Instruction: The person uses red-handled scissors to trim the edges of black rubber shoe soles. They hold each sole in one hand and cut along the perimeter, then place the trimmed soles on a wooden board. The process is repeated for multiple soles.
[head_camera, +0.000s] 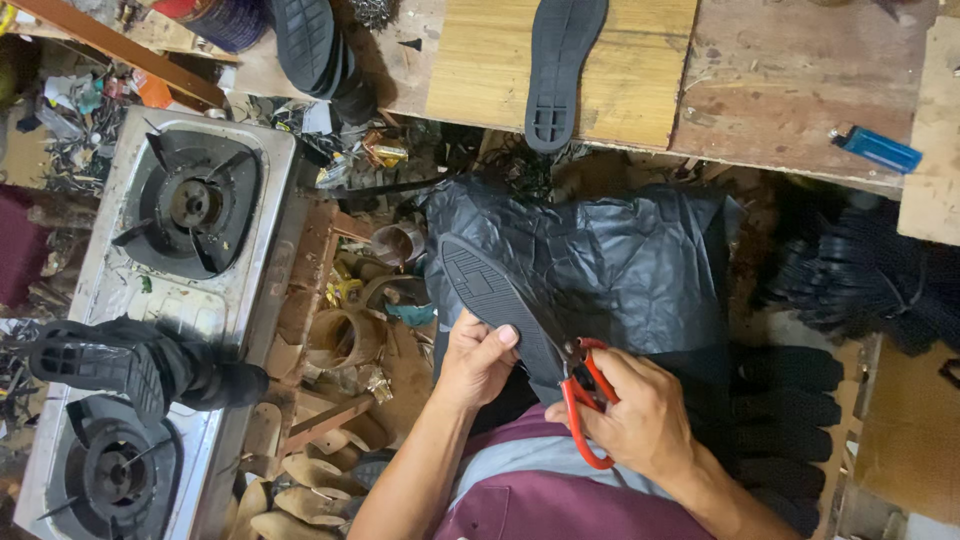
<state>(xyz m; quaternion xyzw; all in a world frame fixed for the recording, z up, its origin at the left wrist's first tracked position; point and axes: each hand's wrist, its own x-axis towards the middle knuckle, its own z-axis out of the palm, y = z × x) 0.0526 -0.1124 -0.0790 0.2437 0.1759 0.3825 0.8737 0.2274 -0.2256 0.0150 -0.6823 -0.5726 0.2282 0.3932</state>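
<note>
black ribbed sole (495, 300), l hand (478, 360) gripping, r hand (635, 415) w/ scissors (585, 395) (red)

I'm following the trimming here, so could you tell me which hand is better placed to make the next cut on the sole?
Right hand: it holds the red scissors at the sole, which the left hand steadies.

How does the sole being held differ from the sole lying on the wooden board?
The held sole is gripped by the left hand while the right hand works red scissors at its edge; the board sole lies untouched. The held sole slants over a black bag; the board sole overhangs the board. Both are black, tread up.
</note>
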